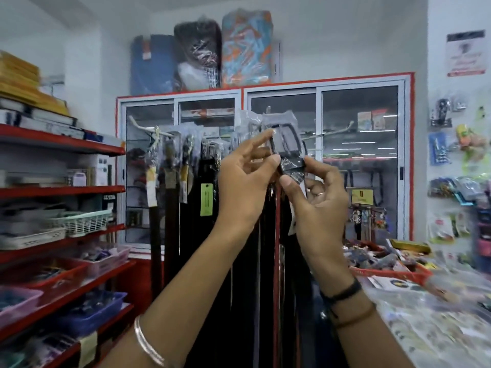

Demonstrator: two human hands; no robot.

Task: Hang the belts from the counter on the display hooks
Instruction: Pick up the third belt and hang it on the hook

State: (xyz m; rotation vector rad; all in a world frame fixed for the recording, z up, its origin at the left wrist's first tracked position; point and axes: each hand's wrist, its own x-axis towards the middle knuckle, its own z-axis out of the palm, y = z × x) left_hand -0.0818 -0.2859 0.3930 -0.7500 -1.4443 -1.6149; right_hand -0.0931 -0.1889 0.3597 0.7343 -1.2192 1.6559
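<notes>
Both hands raised at the display hooks. Left hand fingers pinch the wrapped belt buckle from the left; right hand fingers pinch its lower edge. Belt strap hangs below, between the wrists. Hung belts just left.

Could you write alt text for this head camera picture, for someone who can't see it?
Two bare hands, left hand and right hand, hold a plastic-wrapped black belt buckle up at a display hook. More dark hanging belts fill the rack beside it, before a glass cabinet.
</notes>
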